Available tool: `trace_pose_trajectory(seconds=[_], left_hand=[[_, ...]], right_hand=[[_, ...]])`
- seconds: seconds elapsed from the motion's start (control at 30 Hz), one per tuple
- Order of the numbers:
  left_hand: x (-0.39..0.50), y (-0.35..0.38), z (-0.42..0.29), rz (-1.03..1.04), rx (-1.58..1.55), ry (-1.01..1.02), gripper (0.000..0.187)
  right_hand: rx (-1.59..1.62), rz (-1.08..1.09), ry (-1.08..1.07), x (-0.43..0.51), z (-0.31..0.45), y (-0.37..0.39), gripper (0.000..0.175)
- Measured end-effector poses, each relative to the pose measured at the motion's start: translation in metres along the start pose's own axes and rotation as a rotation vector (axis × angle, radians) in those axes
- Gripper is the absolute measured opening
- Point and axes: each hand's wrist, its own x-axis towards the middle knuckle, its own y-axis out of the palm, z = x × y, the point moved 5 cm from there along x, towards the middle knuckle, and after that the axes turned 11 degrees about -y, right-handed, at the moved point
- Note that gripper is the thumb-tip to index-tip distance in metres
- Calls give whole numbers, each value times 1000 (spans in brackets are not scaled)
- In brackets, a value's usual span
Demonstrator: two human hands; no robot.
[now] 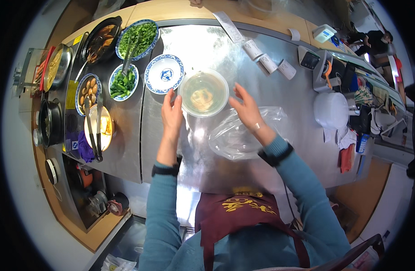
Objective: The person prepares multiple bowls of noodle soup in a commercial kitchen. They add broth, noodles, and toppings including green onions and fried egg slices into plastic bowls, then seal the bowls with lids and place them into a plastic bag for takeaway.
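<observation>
A round plastic takeaway container (203, 93) with a translucent lid stands on the steel counter, and pale food shows through it. My left hand (172, 110) is just left of the container, fingers apart and holding nothing. On the other side my right hand (245, 105) is also open, a short gap from the rim. Beneath my right wrist lies a clear plastic bag (236, 135), crumpled and flat on the steel. A blue-and-white patterned bowl (164, 74) with nothing in it sits beyond my left fingertips, close to the container.
At left stand bowls of chopped greens (138, 39), leafy vegetables (122, 83) and brown eggs (89, 89), plus metal tongs (99, 128) across a white bowl (105, 135). Printed paper slips (268, 63) lie at the back right. A stack of plastic lids (330, 110) is at right. A person (375, 42) is far off.
</observation>
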Motion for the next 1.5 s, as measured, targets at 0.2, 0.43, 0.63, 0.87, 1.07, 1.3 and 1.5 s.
trace_pose_trajectory(seconds=[0.2, 0.43, 0.63, 0.87, 1.07, 1.3, 1.5], left_hand=[[26, 20, 16, 376, -190, -382, 45], [-54, 9, -58, 543, -156, -241, 36], [-136, 22, -78, 711, -191, -300, 36], [-155, 78, -14, 786, -84, -476, 40], [-119, 109, 38, 693, -29, -448, 53], [-99, 106, 43, 425, 717, 448, 61], [-130, 124, 4, 127, 925, 755, 72]], right_hand=[[402, 25, 469, 53, -24, 40, 38], [373, 5, 383, -6, 78, -37, 36], [393, -69, 466, -83, 112, -108, 35], [456, -184, 617, -132, 23, -128, 34], [556, -214, 582, -124, -65, -104, 43], [-173, -197, 28, -98, -80, -132, 57], [-998, -151, -173, -89, -66, -132, 68]])
